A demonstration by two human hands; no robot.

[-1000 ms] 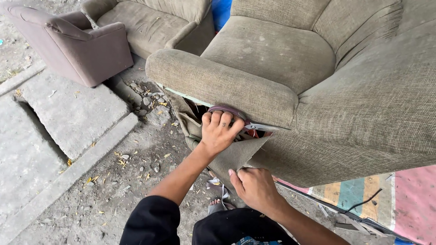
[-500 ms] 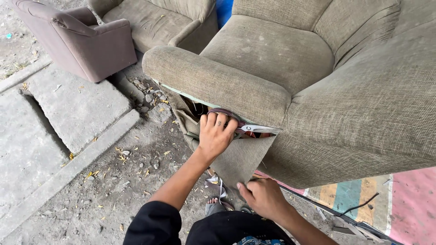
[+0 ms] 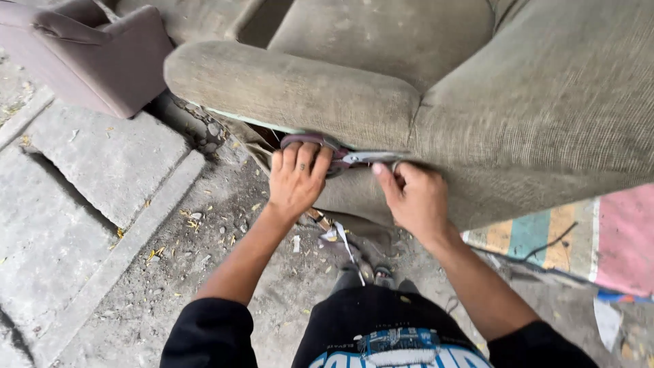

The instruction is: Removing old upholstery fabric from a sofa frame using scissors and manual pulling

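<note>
Ground, 9 o'clock: cracked grey concrete slab (image 3: 102,163) with a raised kerb, dirt, small stones and yellow leaf bits beside it.
Chair, 11 o'clock: mauve fabric armchair (image 3: 95,54), well apart from both hands.
Left hand: left hand (image 3: 296,180) at frame centre, fingers curled through the dark red looped handles of a pair of large steel scissors (image 3: 340,155). Grasping them, knuckles up.
Scissors position: tucked just under the padded armrest (image 3: 293,88) of the big olive-green woven-fabric sofa (image 3: 545,102), blades pointing toward 3 o'clock. Tips hidden under the cloth and the right hand.
Scissors handling (judgement): rigid, fairly heavy, sharp edge. Take them by the loops only, never the blades.
Right hand: right hand (image 3: 412,197) just past the blades, fingers pressed on the sofa's side panel. Looks like it pinches or pulls the cloth. Cannot tell for sure whether it grips or only presses.
Fabric look: loose olive-green fabric flap (image 3: 354,197) hangs below the armrest, already parted from the frame, with a pale green strip showing along the seam.
Fabric handling (judgement): soft, floppy, coarse weave, frays easily. Hold it taut near the cut line.
Floor, 4 o'clock: painted stripes in pink, yellow and teal (image 3: 565,232), thin black cable across them.
</note>
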